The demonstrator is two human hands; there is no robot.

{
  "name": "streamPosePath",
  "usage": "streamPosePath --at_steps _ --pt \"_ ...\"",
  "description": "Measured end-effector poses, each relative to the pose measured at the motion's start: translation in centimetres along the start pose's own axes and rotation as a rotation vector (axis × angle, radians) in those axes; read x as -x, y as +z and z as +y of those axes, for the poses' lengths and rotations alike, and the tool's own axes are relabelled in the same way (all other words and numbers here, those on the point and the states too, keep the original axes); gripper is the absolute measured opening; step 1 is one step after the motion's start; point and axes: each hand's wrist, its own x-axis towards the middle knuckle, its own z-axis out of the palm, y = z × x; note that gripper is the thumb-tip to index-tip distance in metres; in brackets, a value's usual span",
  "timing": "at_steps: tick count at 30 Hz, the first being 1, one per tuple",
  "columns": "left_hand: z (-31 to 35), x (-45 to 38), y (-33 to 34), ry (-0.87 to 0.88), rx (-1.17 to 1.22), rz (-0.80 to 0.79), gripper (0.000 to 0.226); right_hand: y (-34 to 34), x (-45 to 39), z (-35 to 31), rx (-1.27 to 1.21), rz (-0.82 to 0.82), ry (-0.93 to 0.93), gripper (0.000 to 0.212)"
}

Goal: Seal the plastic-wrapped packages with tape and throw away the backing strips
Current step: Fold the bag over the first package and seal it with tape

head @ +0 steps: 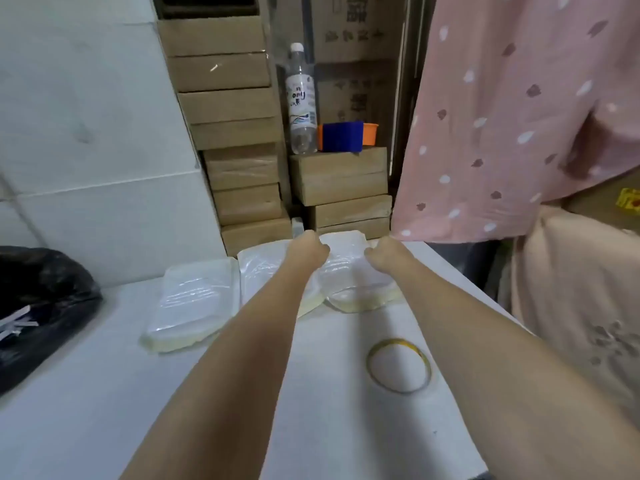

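The fingers of both hands are curled under and mostly hidden behind the knuckles, so only the backs of the fists show. The left hand [309, 247] and the right hand [380, 252] sit close together at the far edge of a plastic-wrapped package [349, 271], and both seem to grip or pinch its wrap there — exactly what each pinches I cannot tell, since the fingertips face away from the camera. Both bare forearms reach straight out from the bottom of the view across the white table [86, 393].

That package lies at the far side of the table, partly overlapping a second wrapped package [259, 271] just to its left. A third wrapped package [194, 306] lies further left and nearer the camera, just beside the second. All three are pale, flat and covered in clear, shiny film.

Nearer the camera, on the right part of the table, a ring of tape [399, 366] lies flat, well apart from the hands.

At the left edge a black rubbish bag [41, 299] stands open, with a few white strips [17, 323] lying in it.

Behind the table, stacks of brown cardboard boxes [228, 109] rise against the wall. On a lower stack stands a clear water bottle [302, 102] with a white cap, upright, and just beside it a blue and orange container [343, 136]. To the right hangs pink patterned cloth [512, 116] — below it, a paler beige fabric [571, 289].
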Motion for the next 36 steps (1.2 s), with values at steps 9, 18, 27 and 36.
streamPosePath --at_steps 9,18,27,36 --pt "-0.5 -5.0 2.4 -0.065 -0.097 -0.085 0.027 1.0 -3.8 0.8 -0.081 -0.064 0.072 0.048" --pt "-0.7 -6.4 2.9 -0.165 0.288 -0.047 0.012 0.8 -4.2 1.1 -0.508 -0.132 0.166 0.053" --pt "1.6 -2.7 -1.2 -0.24 0.857 0.027 0.053 -4.6 -1.5 -1.6 -0.565 0.012 0.073 0.054" --pt "-0.2 4.5 -5.9 -0.258 1.023 -0.058 0.034 -6.7 6.2 -3.5 -0.591 -0.016 0.02 0.039"
